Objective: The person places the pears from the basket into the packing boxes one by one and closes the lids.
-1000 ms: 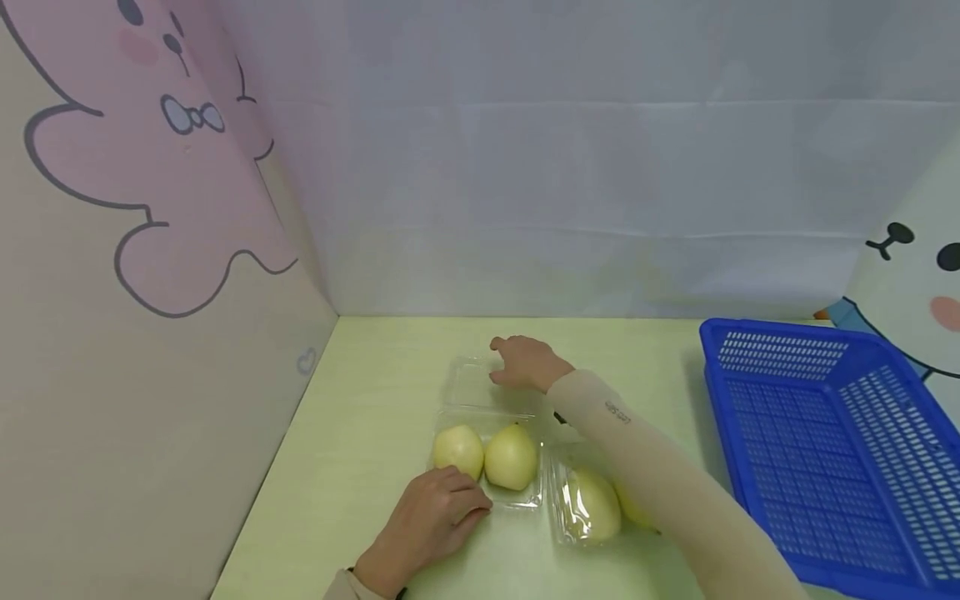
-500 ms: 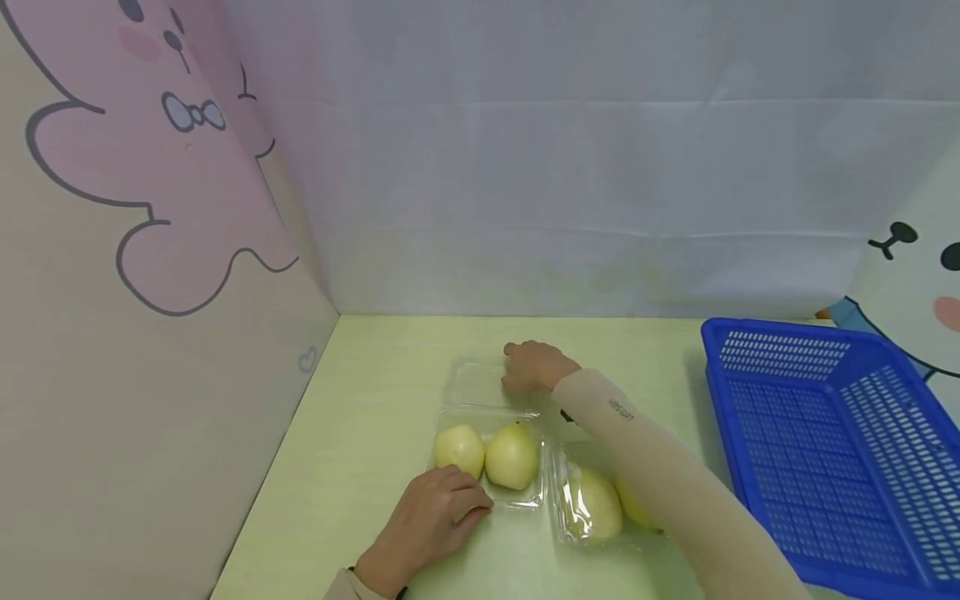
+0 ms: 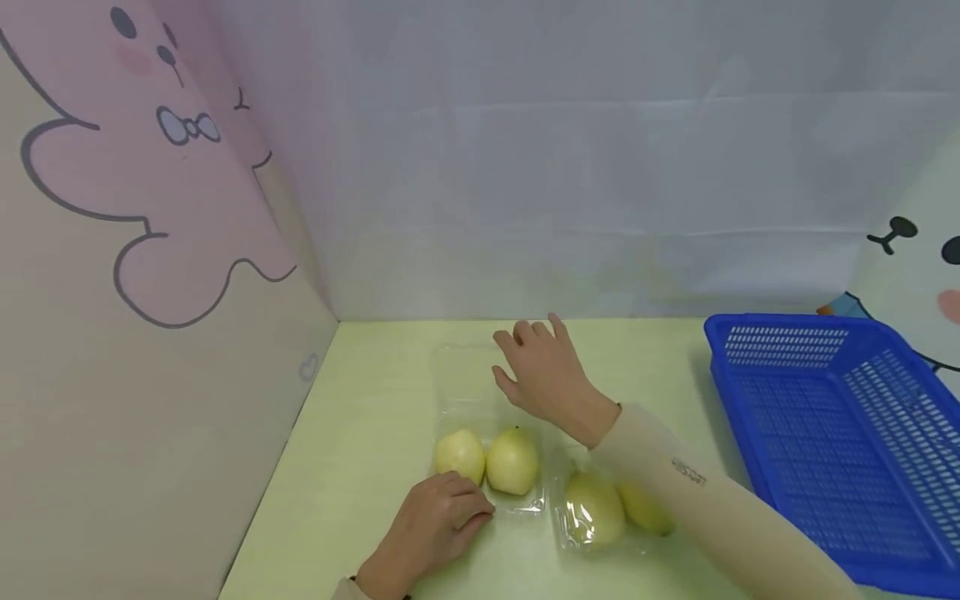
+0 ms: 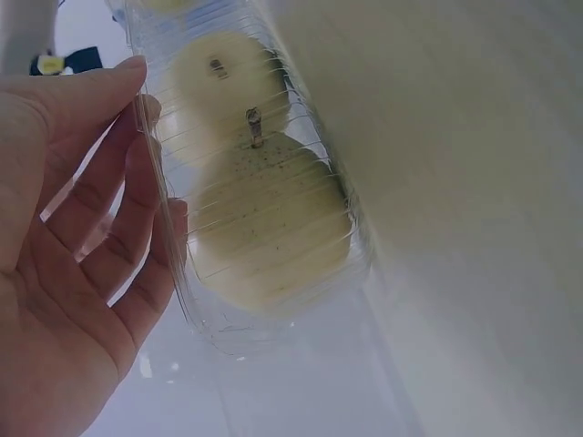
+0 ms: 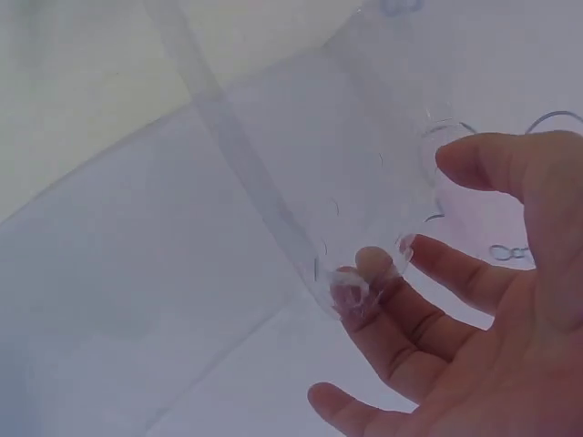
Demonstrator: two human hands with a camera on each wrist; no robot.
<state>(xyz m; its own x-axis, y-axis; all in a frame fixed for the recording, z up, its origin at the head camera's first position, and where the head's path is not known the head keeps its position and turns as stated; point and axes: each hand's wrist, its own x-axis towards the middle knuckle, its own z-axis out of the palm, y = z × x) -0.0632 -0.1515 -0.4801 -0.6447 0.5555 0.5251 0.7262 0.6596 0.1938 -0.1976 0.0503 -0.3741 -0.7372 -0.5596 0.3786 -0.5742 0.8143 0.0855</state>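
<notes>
A clear plastic clamshell box [image 3: 529, 504] holds two yellow pears [image 3: 513, 462], side by side. My left hand [image 3: 431, 525] grips the near left edge of its base, thumb at the rim and fingers against the wall in the left wrist view. The transparent lid [image 3: 461, 375] is swung back at the far side, partly raised. Behind the lid's corner [image 5: 351, 296], the fingers of my right hand [image 3: 547, 379] touch the plastic from the outer side; its thumb stands apart from them. The right hand hides part of the lid in the head view.
Just right of the clamshell, a second clear box [image 3: 566, 542] with yellow pears [image 3: 592, 508] lies partly under my right forearm. A blue perforated basket [image 3: 731, 433] stands at the right. Walls with cartoon prints border the table [image 3: 330, 500] at the back and left.
The right hand has risen from the table side of the lid, its fingers spreading, and the lid has tilted up with it. The left hand stays at the box edge.
</notes>
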